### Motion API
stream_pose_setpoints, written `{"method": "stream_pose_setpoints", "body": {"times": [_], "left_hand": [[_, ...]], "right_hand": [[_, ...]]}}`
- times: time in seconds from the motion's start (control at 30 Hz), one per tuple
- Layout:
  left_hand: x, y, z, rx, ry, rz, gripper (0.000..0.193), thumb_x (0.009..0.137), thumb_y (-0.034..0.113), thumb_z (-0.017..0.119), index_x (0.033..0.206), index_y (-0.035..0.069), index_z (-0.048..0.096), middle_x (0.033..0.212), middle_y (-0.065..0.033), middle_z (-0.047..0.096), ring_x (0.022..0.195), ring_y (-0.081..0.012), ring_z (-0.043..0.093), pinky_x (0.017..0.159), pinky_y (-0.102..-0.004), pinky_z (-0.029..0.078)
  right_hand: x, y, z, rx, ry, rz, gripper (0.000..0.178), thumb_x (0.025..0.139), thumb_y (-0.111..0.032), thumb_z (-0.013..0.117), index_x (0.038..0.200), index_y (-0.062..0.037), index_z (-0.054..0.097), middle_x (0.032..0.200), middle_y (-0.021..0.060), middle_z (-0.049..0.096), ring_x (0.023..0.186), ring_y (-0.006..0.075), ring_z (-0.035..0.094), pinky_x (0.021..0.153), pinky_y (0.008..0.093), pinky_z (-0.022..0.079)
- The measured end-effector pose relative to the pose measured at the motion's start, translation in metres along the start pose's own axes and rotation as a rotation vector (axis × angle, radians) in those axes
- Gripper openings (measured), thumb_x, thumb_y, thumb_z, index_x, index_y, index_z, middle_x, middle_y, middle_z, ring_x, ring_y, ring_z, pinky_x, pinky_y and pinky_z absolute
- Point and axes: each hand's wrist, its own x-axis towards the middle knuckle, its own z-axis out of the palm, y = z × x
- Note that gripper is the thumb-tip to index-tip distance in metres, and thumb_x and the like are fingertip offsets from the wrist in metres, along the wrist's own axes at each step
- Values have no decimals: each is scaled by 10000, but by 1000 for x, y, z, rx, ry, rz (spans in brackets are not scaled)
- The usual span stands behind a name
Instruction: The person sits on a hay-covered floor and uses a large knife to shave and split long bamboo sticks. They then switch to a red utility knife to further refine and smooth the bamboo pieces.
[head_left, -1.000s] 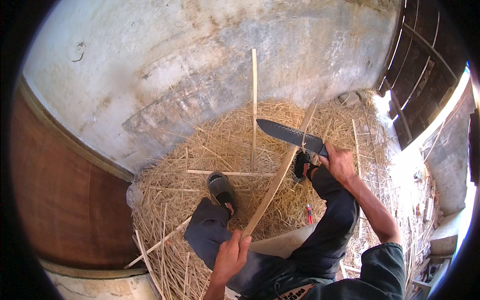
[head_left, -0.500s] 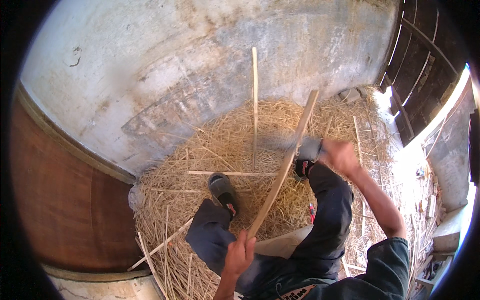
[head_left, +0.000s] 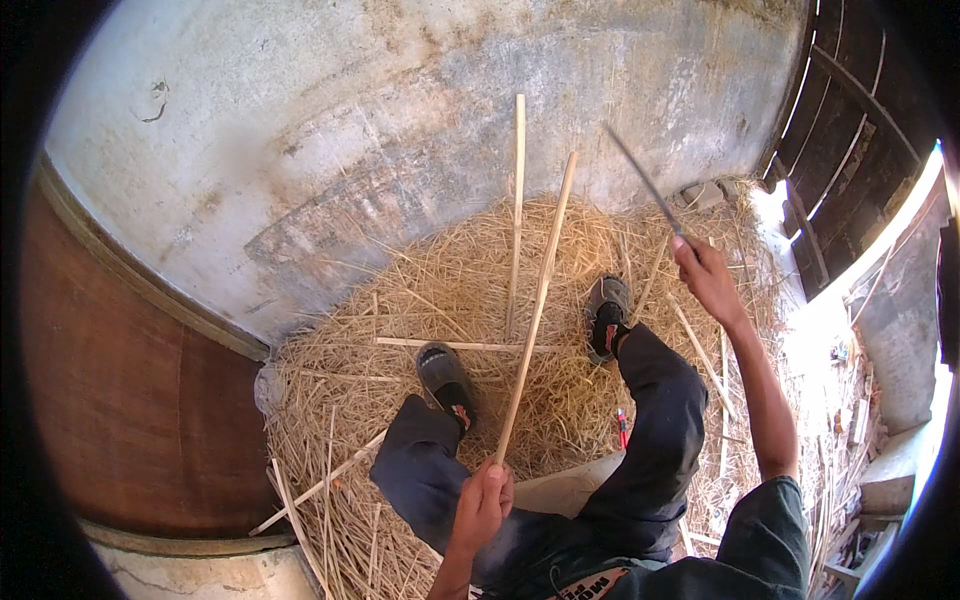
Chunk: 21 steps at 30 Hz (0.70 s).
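My left hand (head_left: 484, 500) is closed round the lower end of a long, pale bamboo strip (head_left: 537, 310), which slants up and away between my feet. Its narrow edge faces up. My right hand (head_left: 710, 280) grips the handle of a long knife (head_left: 645, 182) with a thin dark blade. The knife is raised to the right of the strip, apart from it, its tip pointing up and left. A small red and black tool (head_left: 622, 428) lies beside my right thigh.
Straw-like shavings (head_left: 440, 275) cover the floor. Another strip (head_left: 518, 200) stands against the stained wall (head_left: 360, 120), and one strip (head_left: 460, 346) lies crosswise before my feet. More strips (head_left: 335, 480) lie at the left. A brown panel (head_left: 130, 380) stands far left.
My right hand has lifted the knife up and away from the strip; its blade was blurred beside it before. The strip has turned and swung to the left. My right foot now shows.
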Motion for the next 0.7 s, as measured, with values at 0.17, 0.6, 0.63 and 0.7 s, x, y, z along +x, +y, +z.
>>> {"method": "stream_pose_setpoints", "body": {"times": [0.17, 0.6, 0.63, 0.7], "left_hand": [[6, -5, 4, -337, -137, -139, 404, 1153, 410, 361, 911, 93, 428, 693, 5, 372, 547, -85, 331, 484, -256, 303], [7, -4, 17, -533, -336, -160, 537, 1095, 629, 360, 892, 133, 391, 653, 26, 307, 523, -67, 224, 471, -261, 211], [7, -4, 18, -531, -343, -158, 545, 1086, 649, 364, 895, 140, 399, 641, 35, 298, 516, -64, 197, 465, -267, 202], [6, -7, 19, -546, -365, -167, 551, 1084, 653, 363, 897, 137, 400, 641, 36, 293, 516, -64, 199, 465, -266, 202]], "right_hand": [[-26, -31, 9, 63, -81, -53, 570, 1065, -510, 555, 946, 35, 671, 722, 81, 607, 647, 174, 572, 626, 382, 462], [-69, -80, 24, 793, -5, -52, 463, 1015, -382, 670, 1276, -1, 630, 684, -90, 442, 526, 10, 359, 465, 213, 249], [-72, -83, 26, 771, -20, -79, 483, 1003, -368, 689, 1306, 2, 626, 697, -90, 452, 534, 9, 366, 468, 212, 253], [-73, -86, 30, 769, -51, -105, 566, 941, -282, 770, 1396, 8, 601, 813, -62, 582, 589, 13, 475, 490, 197, 333]]}}
